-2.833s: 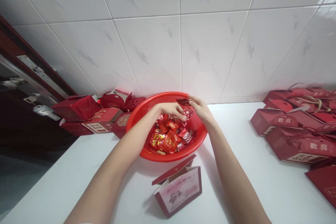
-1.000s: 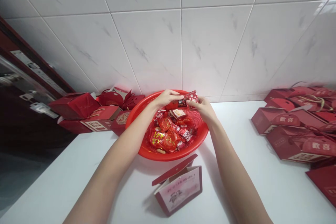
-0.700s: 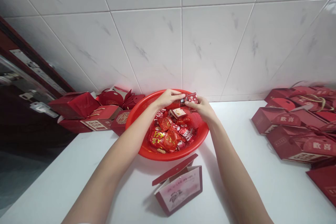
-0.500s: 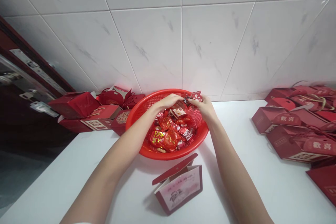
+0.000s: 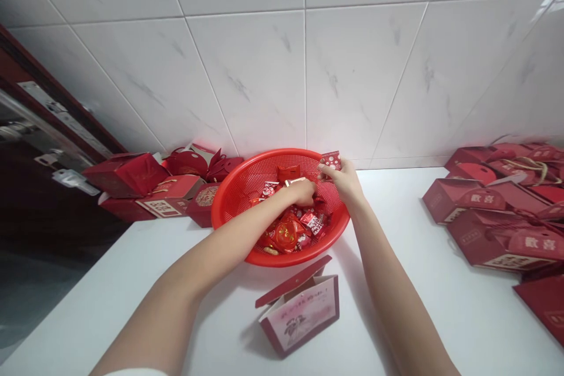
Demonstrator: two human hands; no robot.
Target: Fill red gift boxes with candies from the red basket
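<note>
My right hand [image 5: 346,179] pinches a small red candy packet with white dots [image 5: 331,160] above the right rim of the red plastic basket [image 5: 222,211]. Inside the basket, my left hand [image 5: 302,191] reaches down with its fingers curled among the wrapped candies [image 5: 284,232]. Its fingertips are hidden, so what they grip cannot be made out. In front of the basket stands a small red gift box [image 5: 304,317] with a pink printed side, its lid flap raised.
Several red gift boxes [image 5: 127,176] are piled left of the basket, against the wall. More red boxes [image 5: 493,235] are stacked on the right of the white table [image 5: 396,205]. A tiled wall [image 5: 259,82] rises behind, and a dark door [image 5: 35,217] with keys is at the left.
My left hand has moved away from the packet in my right hand, down into the candies. The right hand stays nearly in place with the dotted packet.
</note>
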